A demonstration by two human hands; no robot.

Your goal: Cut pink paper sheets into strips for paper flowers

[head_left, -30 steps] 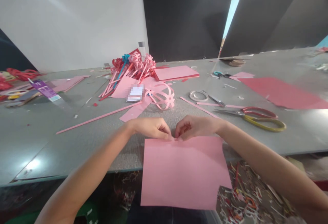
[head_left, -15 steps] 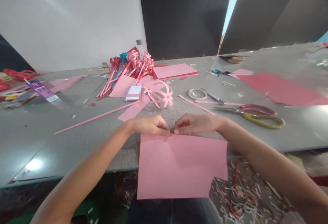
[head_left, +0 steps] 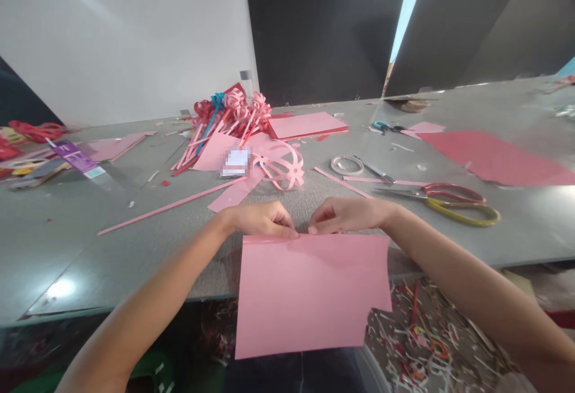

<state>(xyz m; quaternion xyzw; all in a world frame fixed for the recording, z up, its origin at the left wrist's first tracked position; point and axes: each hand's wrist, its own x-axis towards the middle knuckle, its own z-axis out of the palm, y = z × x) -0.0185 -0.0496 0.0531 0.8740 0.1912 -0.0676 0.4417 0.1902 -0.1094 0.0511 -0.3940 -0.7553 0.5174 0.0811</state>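
Note:
A sheet of pink paper [head_left: 309,291] hangs over the table's front edge toward my lap, with a notch cut out of its lower right corner. My left hand [head_left: 268,220] pinches its top edge near the middle, where a narrow fold shows. Just to the right, my right hand [head_left: 339,215] is closed on the same edge, a small gap between the two hands. Beyond the hands lies a pink paper-strip lantern shape [head_left: 287,168]. Large scissors [head_left: 458,201] with red and yellow handles rest to the right.
Behind stands a pile of paper-strip flowers [head_left: 233,111] beside a stack of pink and red paper [head_left: 309,124]. A tape roll [head_left: 347,165], small scissors [head_left: 386,126] and red paper [head_left: 498,156] lie rightward. A long pink strip [head_left: 171,206] is at left. Paper scraps [head_left: 426,333] litter the floor.
The sheet's right side has shifted left and its top edge is straighter. My right hand has slid slightly right along the edge, widening the gap from my left hand.

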